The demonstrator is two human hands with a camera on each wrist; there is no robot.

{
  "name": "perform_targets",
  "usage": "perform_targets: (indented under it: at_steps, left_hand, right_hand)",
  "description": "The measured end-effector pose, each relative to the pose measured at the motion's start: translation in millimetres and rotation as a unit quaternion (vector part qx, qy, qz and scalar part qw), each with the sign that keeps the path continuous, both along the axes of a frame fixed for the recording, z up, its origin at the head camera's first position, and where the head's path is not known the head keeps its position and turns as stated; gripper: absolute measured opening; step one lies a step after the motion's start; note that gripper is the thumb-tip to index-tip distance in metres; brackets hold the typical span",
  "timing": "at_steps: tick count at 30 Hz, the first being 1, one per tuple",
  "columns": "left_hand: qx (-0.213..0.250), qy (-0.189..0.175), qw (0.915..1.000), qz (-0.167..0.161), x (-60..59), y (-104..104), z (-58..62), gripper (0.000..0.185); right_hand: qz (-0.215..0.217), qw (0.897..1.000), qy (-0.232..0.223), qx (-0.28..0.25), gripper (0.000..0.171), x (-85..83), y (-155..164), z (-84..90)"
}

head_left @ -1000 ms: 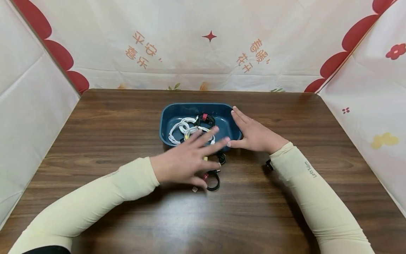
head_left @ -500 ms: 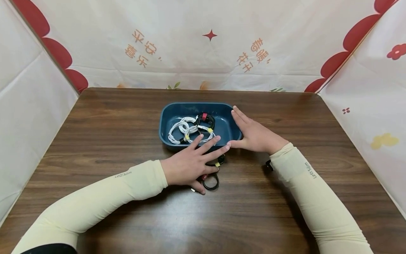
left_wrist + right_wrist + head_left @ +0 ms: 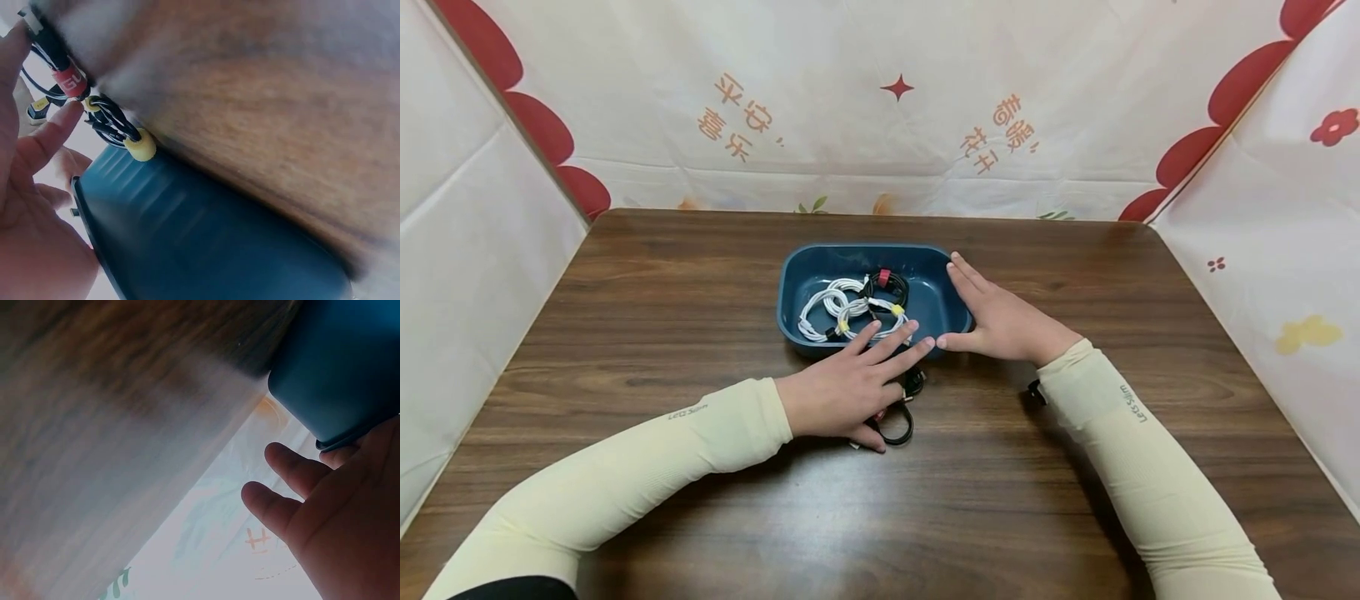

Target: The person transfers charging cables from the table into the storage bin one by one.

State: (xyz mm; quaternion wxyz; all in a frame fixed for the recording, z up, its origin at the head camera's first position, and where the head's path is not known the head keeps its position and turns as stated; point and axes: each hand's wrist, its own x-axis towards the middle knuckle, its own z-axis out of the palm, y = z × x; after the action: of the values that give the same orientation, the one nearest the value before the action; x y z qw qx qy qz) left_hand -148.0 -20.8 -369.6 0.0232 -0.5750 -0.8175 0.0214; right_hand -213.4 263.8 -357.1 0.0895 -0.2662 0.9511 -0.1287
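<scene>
A dark blue bin (image 3: 951, 321) stands on the table. Inside lie several coiled white cables (image 3: 815, 315) and a black cable (image 3: 891, 283) with a red strap. My left hand (image 3: 842, 387) spreads over its near side, three fingertips at the rim. Its thumb and index finger touch coiled black cables (image 3: 904, 433) in front of the bin; the hand partly hides them. The left wrist view shows a red strap (image 3: 70, 82) and a yellow tie (image 3: 142, 147) on these cables. My right hand (image 3: 1011, 321) rests on the bin's right end, fingers straight along the rim.
The brown wooden table (image 3: 662, 292) stretches around the bin. Behind it and at both sides hang white printed cloths (image 3: 850, 125). A small black object (image 3: 1037, 392) shows by the right sleeve.
My left hand has come down onto the black cables, and its index finger has drawn toward the thumb. The black cables have shifted slightly left and away. The right hand stays put.
</scene>
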Motion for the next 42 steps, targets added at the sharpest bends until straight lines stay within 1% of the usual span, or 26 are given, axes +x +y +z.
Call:
perform_targets:
  at_steps: [6, 11, 15, 18, 26, 29, 31, 38, 42]
  left_hand:
    - [-0.010, 0.018, 0.9998, 0.006, 1.4, 2.7, -0.6, 0.056]
    - [-0.011, 0.008, 0.9998, 0.012, 2.0, 3.1, 0.9, 0.058]
    - [-0.009, -0.001, 0.9999, 0.014, 1.7, 3.2, 1.6, 0.056]
    - [-0.011, 0.000, 0.9998, 0.016, 2.0, 3.5, 1.9, 0.053]
    - [-0.037, 0.012, 0.9991, 0.020, 2.9, 4.8, 4.1, 0.052]
    - [-0.041, 0.007, 0.9989, 0.021, 2.5, 5.0, 4.2, 0.050]
    - [-0.043, 0.004, 0.9988, 0.020, 2.5, 4.9, 4.0, 0.050]
    - [-0.043, 0.016, 0.9989, 0.011, 2.8, 4.3, 1.6, 0.067]
    - [-0.037, 0.014, 0.9992, 0.001, 2.4, 3.3, 1.0, 0.063]
  right_hand:
    - [0.000, 1.000, -0.001, -0.004, 0.109, 0.7, 0.7, -0.6]
    - [-0.002, 1.000, -0.001, -0.004, 0.109, 0.8, 0.9, -0.9]
    - [-0.002, 1.000, -0.001, -0.004, 0.109, 0.4, 1.1, -0.8]
    - [-0.003, 1.000, -0.001, -0.004, 0.110, 0.6, 1.2, -0.4]
    - [-0.006, 1.000, -0.005, -0.006, 0.111, 1.4, 1.7, -1.1]
    - [-0.007, 1.000, -0.007, -0.006, 0.111, 1.7, 2.0, -1.4]
    - [-0.006, 1.000, -0.007, -0.006, 0.110, 2.0, 1.8, -1.4]
    - [-0.005, 1.000, -0.004, -0.009, 0.110, 1.7, 1.0, -0.7]
    - [-0.006, 1.000, -0.005, -0.011, 0.109, 1.9, 0.5, -0.7]
